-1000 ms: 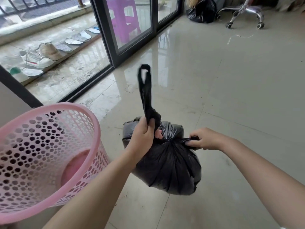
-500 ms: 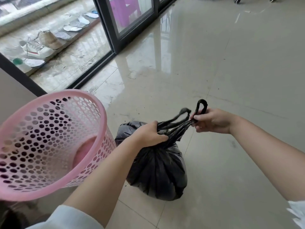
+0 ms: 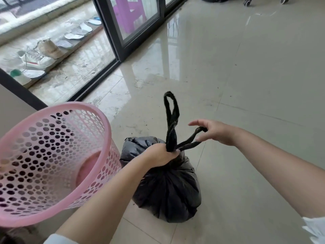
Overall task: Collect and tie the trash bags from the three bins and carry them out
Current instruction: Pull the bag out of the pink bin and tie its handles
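Black trash bag [image 3: 167, 187] on floor, right of pink bin [image 3: 52, 155]. Left hand [image 3: 161, 154] clenches its gathered neck; right hand [image 3: 213, 132] pinches one handle loop. Looks soft, light; best held by loops.

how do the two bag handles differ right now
The left handle stands upright, free above the left hand; the right handle slants sideways to the right hand. The left handle looks twisted, the right pulled into two strands. Both are black loops of one bag.
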